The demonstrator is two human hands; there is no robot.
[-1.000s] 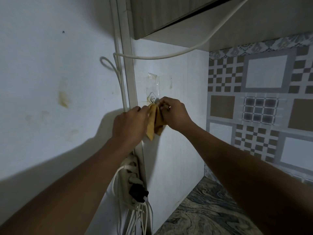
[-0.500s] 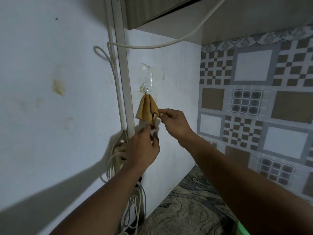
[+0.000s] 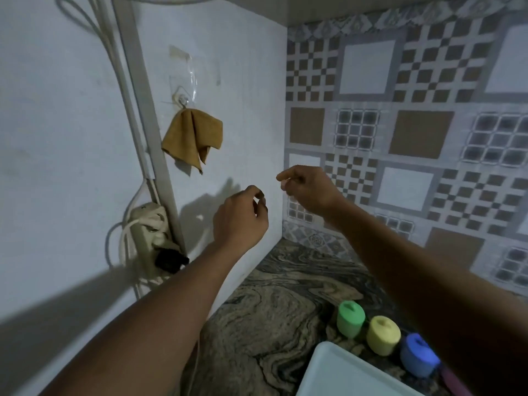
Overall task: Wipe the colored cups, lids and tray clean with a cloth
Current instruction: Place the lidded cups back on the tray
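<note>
A mustard-yellow cloth (image 3: 193,135) hangs from a clear stick-on hook (image 3: 183,100) on the white wall. Below and to its right, my left hand (image 3: 241,218) and my right hand (image 3: 307,188) hover in the air with fingers loosely curled, holding nothing and apart from the cloth. On the marbled counter at the lower right stand a green lidded cup (image 3: 350,318), a yellow lidded cup (image 3: 383,335) and a blue lidded cup (image 3: 418,358) in a row. A pale tray (image 3: 340,372) lies in front of them; my right forearm hides what is further right.
A power strip (image 3: 148,238) with plugs and white cables hangs on the left wall beside a vertical cable duct (image 3: 143,115). Patterned tiles (image 3: 400,132) cover the back wall. The marbled counter (image 3: 265,315) runs into the corner.
Both hands have let go of the cloth, which now hangs alone on the hook. The hands have dropped lower and the view has tilted down, bringing the cups and tray into sight.
</note>
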